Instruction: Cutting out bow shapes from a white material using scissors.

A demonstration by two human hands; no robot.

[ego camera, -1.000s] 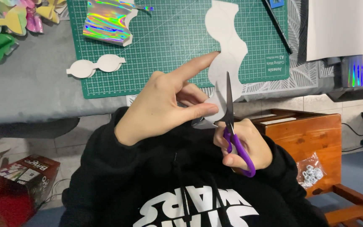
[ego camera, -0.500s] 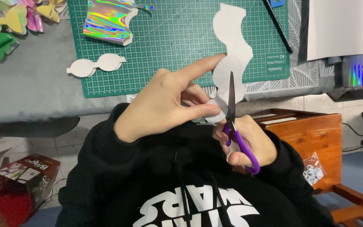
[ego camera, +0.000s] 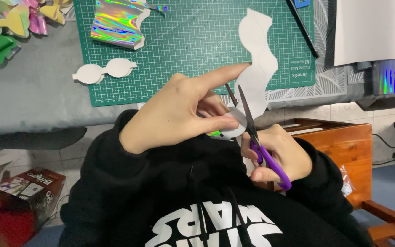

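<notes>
Left hand [ego camera: 184, 114] pinches white card piece [ego camera: 252, 82] off table's near edge | right hand [ego camera: 277, 153] grips purple scissors [ego camera: 259, 137], blades parted | risk — fingertips [ego camera: 227, 123] beside blades; card may twist.

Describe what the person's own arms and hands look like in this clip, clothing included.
Both hands are bare: no gloves, rings or watch show on the left hand or the right hand. Both arms are covered to the wrist by the long sleeves of a black hooded sweatshirt, which has black drawcords and large white block lettering across the chest.
</notes>
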